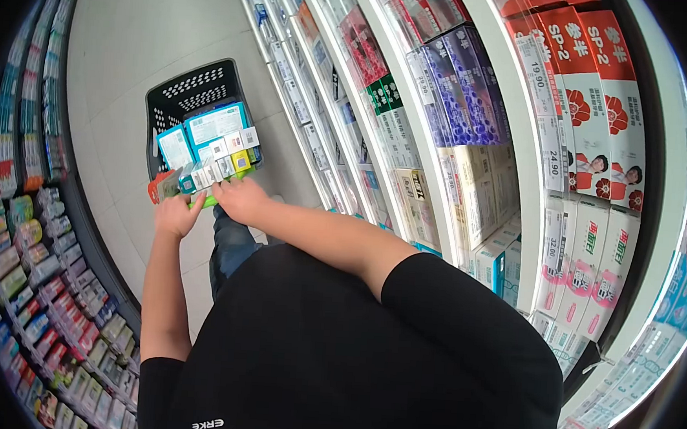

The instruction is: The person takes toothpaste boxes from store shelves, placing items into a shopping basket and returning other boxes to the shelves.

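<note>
A dark perforated shopping basket [158,97] stands on the floor ahead of me, with a bright green handle [201,202] at its near end. My left hand [175,217] is closed on the left part of the handle. Gripping the same handle further right is my right hand [240,200]. Inside the basket lie blue-and-white boxes [215,124], several smaller white cartons and a yellow box [241,162]. An orange item [156,190] shows at the basket's near left corner, just above my left hand; its kind is unclear.
Along the right run white shelves [441,169] of boxed goods, with red-and-white SP-2 boxes [594,96] and purple boxes [465,84]. Another packed shelf [54,315] lines the left. Pale floor tiles [139,25] extend ahead between them.
</note>
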Motion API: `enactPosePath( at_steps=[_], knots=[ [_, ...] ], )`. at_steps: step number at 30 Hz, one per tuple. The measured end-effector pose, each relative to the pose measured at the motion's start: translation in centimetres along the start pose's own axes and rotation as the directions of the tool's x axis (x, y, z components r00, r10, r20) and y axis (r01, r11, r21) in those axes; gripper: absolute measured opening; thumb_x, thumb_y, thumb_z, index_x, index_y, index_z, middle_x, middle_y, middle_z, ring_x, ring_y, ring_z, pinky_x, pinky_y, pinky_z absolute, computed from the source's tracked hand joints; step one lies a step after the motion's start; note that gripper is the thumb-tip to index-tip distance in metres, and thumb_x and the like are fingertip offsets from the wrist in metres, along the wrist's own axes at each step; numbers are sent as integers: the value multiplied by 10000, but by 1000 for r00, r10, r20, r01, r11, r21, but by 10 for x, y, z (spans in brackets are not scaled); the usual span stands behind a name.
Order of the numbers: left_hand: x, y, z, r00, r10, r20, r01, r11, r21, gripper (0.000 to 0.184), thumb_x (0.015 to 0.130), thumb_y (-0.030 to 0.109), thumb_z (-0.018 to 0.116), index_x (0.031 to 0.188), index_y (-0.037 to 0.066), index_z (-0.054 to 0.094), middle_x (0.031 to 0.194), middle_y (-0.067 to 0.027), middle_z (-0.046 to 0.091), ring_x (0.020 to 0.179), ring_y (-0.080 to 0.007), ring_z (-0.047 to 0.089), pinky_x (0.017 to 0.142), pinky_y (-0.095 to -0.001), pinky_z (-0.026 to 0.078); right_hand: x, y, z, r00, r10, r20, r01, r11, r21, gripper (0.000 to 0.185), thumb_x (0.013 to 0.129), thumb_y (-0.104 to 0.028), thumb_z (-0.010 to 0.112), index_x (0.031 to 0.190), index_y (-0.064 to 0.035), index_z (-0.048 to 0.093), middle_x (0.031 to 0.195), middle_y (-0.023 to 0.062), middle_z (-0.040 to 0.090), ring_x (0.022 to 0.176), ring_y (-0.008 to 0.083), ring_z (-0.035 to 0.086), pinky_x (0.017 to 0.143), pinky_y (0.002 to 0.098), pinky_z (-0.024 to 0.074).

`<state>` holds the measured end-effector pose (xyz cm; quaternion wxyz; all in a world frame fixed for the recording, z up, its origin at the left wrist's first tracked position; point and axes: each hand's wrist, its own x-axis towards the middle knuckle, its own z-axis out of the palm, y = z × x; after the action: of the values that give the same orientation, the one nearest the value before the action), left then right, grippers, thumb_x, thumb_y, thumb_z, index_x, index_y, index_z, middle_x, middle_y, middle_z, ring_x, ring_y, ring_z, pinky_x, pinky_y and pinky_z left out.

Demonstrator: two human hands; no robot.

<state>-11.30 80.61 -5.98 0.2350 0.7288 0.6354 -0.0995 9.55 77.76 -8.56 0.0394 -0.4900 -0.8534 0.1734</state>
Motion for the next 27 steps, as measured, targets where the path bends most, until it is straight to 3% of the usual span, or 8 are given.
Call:
enactPosePath(
  at_steps=[12, 15, 18, 21, 24, 26, 27],
  knots=[
    [67, -6, -43, 995, 36, -89, -27, 994, 102, 681, 937, 689, 472, 821, 90, 774, 787, -210, 729, 771, -382, 730, 706, -503, 574, 68, 26, -26, 995, 94, 25, -94, 996, -12, 232, 923, -205, 568, 1133, -117, 617, 961, 59, 708, 926, 267, 707, 699, 415, 519],
    [86, -16, -49, 991, 57, -121, -45, 994, 98, 689, 937, 698, 472, 812, 91, 774, 777, -211, 730, 769, -385, 735, 700, -502, 581, 86, 31, -29, 994, 112, -1, -112, 994, 16, 227, 925, -202, 561, 1128, -115, 618, 951, 54, 711, 922, 271, 706, 747, 420, 514],
    [101, -17, -62, 989, 69, -129, -59, 995, 76, 706, 942, 701, 463, 824, 80, 776, 779, -213, 733, 775, -393, 736, 710, -508, 584, 106, 30, -31, 985, 171, 14, -170, 984, -46, 324, 935, -212, 544, 1235, -107, 607, 1014, 63, 698, 944, 259, 691, 819, 418, 499],
    [119, -8, -80, 998, 43, -43, -39, 996, 81, 706, 970, 677, 434, 908, 65, 780, 862, -240, 736, 851, -410, 731, 784, -517, 576, 107, 38, -39, 966, 176, -190, -203, 970, -134, 481, 915, -215, 619, 1374, -88, 552, 1168, 99, 675, 1037, 271, 676, 918, 421, 485],
    [141, -13, -83, 993, 79, -90, -73, 995, 69, 748, 961, 699, 429, 880, 43, 779, 835, -242, 735, 830, -412, 734, 774, -520, 579, 98, 53, -50, 934, 211, -287, -226, 974, -17, 658, 863, -211, 721, 1461, -70, 484, 1322, 126, 626, 1171, 286, 636, 987, 430, 476],
    [153, -16, -89, 988, 96, -120, -89, 994, 64, 757, 956, 701, 439, 858, 31, 778, 817, -244, 734, 808, -411, 737, 757, -519, 583, 79, 62, -78, 889, 263, -374, -248, 965, 89, 699, 811, -193, 788, 1437, -56, 509, 1379, 142, 607, 1259, 304, 593, 1045, 458, 451],
    [157, -14, -92, 988, 95, -120, -89, 994, 58, 758, 957, 699, 439, 855, 28, 777, 819, -248, 734, 809, -414, 737, 758, -520, 583, 65, 68, -97, 836, 251, -487, -257, 965, 56, 641, 799, -156, 783, 1382, -42, 542, 1351, 143, 616, 1242, 303, 598, 1028, 460, 463]
  ],
)
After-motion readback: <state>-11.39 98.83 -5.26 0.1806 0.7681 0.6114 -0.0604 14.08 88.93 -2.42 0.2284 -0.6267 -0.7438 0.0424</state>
